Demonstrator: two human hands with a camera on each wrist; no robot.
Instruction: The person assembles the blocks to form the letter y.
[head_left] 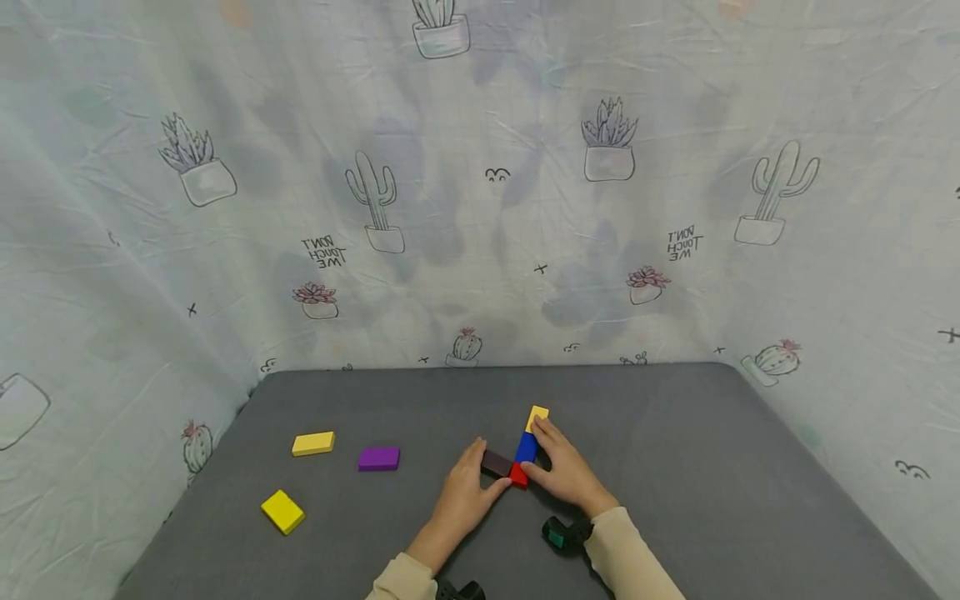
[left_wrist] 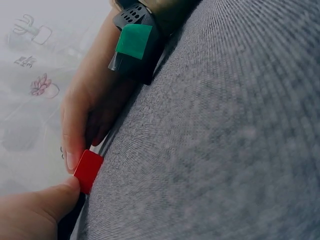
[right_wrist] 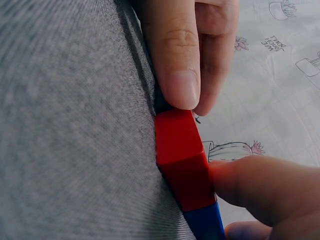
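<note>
A dark brown block, a red block, a blue block and a yellow block touch in a bent row on the grey table. My left hand holds the dark brown block between fingers at its left end and the thumb, whose tip meets the red block. From the right, my right hand reaches along the row. Its thumb presses the red block and a fingertip touches the yellow one. In the right wrist view, only part of the blue block shows.
Left of my hands lie a purple block and two more yellow blocks, one farther back and one nearer. Behind the grey table hangs a white cloth printed with cacti. A black device is strapped to each wrist.
</note>
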